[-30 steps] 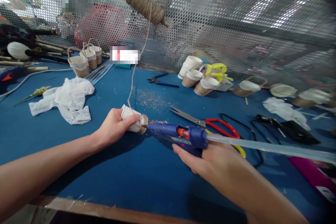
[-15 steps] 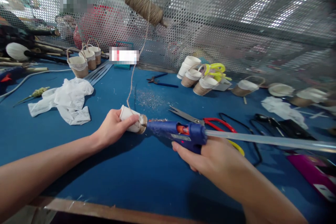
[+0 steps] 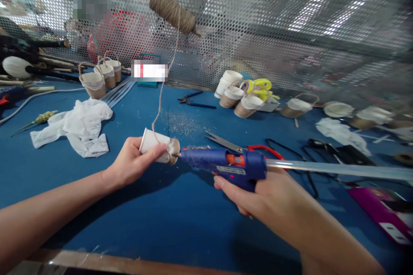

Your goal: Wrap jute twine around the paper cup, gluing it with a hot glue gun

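My left hand (image 3: 130, 164) grips a small white paper cup (image 3: 154, 140) lying on its side, its base wound with brown twine. A strand of twine (image 3: 160, 94) runs up from the cup to a twine spool (image 3: 171, 10) hung on the mesh screen. My right hand (image 3: 258, 195) holds a blue hot glue gun (image 3: 226, 164) with a long clear glue stick (image 3: 338, 171) sticking out behind. The gun's nozzle touches the cup's twine-wrapped base.
Red-handled scissors (image 3: 238, 146) lie just behind the gun. Twine-wrapped cups (image 3: 240, 99) stand mid-back, more cups (image 3: 97, 79) at back left. A crumpled white cloth (image 3: 79, 125) lies left, pliers (image 3: 193, 99) in the middle, black cables (image 3: 309, 172) and a magenta box (image 3: 380, 210) right. A person sits behind the mesh.
Both hands with cup and glue gun stay together, nozzle on the cup. The cup has tipped slightly so more of its white side shows; the view shifted a little.
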Demonstrator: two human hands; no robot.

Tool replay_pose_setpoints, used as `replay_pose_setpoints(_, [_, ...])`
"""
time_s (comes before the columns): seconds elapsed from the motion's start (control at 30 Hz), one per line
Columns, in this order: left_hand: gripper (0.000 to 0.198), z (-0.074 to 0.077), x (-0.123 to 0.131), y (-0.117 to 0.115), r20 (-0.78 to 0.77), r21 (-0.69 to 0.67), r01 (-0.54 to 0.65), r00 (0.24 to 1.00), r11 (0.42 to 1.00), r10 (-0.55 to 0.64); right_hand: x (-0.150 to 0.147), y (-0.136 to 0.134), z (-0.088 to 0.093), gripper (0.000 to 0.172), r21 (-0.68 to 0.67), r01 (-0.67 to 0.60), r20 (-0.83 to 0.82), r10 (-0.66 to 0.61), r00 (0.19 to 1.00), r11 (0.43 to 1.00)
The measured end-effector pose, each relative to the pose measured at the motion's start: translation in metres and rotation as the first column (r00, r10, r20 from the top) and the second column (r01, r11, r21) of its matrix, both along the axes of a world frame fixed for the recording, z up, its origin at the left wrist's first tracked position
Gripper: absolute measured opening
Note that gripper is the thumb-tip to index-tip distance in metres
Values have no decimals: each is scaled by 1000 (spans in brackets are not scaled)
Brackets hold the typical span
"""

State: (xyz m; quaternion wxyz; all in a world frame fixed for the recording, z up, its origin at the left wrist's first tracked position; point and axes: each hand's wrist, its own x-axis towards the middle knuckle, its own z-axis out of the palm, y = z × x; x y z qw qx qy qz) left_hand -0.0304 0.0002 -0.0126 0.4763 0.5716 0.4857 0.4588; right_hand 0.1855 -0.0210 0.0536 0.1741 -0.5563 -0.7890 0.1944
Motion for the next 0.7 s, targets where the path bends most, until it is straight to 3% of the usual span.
replay_pose_setpoints(0.43, [21, 0, 0, -3, -41, 161, 73, 997, 984, -67, 5, -1, 1, 37, -26, 47, 49, -45, 998, 999])
replay_pose_setpoints(0.7, [15, 2, -1, -6, -187, 392, 167, 977, 905, -99, -3, -1, 5, 18, -159, 184, -71, -197, 978, 970])
